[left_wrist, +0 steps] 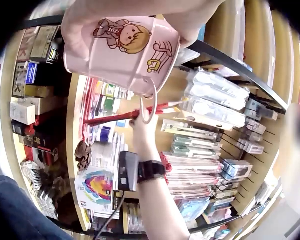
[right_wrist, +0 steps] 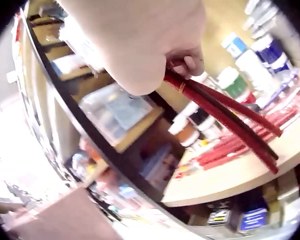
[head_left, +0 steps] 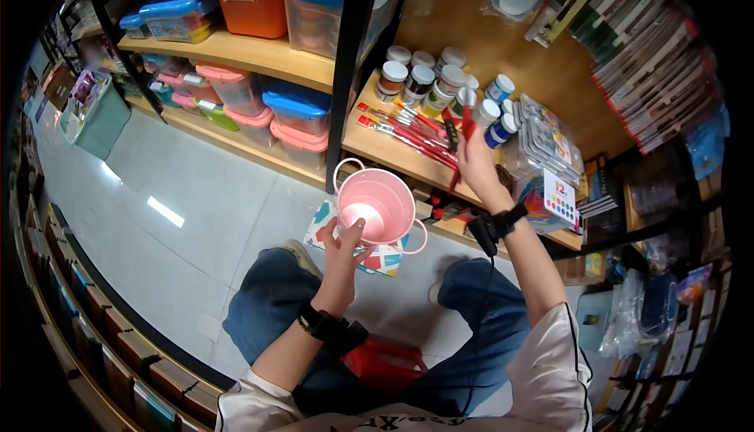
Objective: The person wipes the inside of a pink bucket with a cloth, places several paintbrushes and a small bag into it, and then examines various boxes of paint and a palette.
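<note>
My left hand [head_left: 339,258] grips a small pink bucket [head_left: 386,200] by its near side, thumb over the rim. The bucket has two round handles, its mouth faces up toward me, and its inside looks bare. A cartoon figure and music notes decorate its outside [left_wrist: 122,37]. In front of the shelf, my right hand [head_left: 477,163] holds several red-handled paintbrushes [right_wrist: 222,117], and one of the handles looks darker. Their handles stick out below the fist in the right wrist view. More red paintbrushes [head_left: 412,135] lie on the wooden shelf beside that hand.
White-lidded paint jars [head_left: 393,80] stand behind the brushes. Right of them are stacked paint sets [head_left: 550,149]. Plastic storage boxes [head_left: 302,110] fill the left shelves, divided off by a black upright [head_left: 349,63]. A patterned box [head_left: 385,263] lies on the floor under the bucket; a red basket [head_left: 385,361] sits between the legs.
</note>
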Available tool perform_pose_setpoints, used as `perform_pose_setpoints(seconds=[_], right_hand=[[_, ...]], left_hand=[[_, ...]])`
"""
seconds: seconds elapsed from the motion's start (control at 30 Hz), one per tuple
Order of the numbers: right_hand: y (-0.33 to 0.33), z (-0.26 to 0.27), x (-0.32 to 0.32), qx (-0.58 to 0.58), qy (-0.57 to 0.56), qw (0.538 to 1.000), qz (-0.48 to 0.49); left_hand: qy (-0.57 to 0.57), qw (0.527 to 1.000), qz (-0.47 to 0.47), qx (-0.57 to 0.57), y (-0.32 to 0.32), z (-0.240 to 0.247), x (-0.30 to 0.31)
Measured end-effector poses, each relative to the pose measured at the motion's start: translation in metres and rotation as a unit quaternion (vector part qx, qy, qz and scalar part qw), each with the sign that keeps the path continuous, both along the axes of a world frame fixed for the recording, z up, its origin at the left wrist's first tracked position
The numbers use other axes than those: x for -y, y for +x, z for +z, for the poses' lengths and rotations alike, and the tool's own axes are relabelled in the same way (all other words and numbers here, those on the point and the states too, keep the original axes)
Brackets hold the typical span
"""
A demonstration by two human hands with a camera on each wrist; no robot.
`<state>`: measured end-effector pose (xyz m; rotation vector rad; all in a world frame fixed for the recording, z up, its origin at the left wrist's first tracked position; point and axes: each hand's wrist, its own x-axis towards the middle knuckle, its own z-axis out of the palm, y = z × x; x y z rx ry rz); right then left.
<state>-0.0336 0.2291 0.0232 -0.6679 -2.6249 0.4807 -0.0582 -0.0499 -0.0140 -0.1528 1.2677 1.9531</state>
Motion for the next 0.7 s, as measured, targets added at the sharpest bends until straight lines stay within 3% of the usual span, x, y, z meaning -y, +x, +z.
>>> perform_pose_setpoints(seconds=[0.1,0.13,0.23,0.37,0.47,0.53,0.6,0.67,0.7], right_hand=[[0.017,0.047,0.034,-0.183,-0.063,0.980,0.035],[0.024,0.072,0.058,-0.223,-0.131,0.966,0.025],[0.042,0.090,0.082,-0.291,-0.163,0.938,0.099],[0.056,0.097,0.104,-0.262,0.004,0.954,0.144],[0.060,0.104,0.110,-0.312,0.042,0.938,0.148],[0.064,0.107,0.118,-0.307,-0.023,0.938,0.158],[0.063,0.103,0.129,-0.280,-0.188,0.933,0.121],[0.062,0.086,0.126,-0.154,-0.238,0.954,0.093],[0.058,0.070,0.122,-0.158,-0.182,0.964,0.111]], left_hand=[[0.012,1.000,-0.005,0.006,0.007,-0.001,-0.006],[0.021,1.000,-0.007,0.008,0.010,-0.001,-0.007],[0.049,0.999,-0.018,0.006,0.016,-0.003,-0.012],[0.047,0.999,-0.020,-0.017,0.021,-0.001,-0.015],[0.030,0.998,-0.013,-0.053,0.024,0.001,-0.019],[0.031,0.997,-0.026,-0.067,0.025,0.000,-0.020],[0.040,0.997,-0.026,-0.060,0.027,-0.003,-0.023],[0.050,0.997,-0.027,-0.056,0.029,-0.002,-0.024],[0.040,0.996,-0.038,-0.063,0.031,0.004,-0.024]])
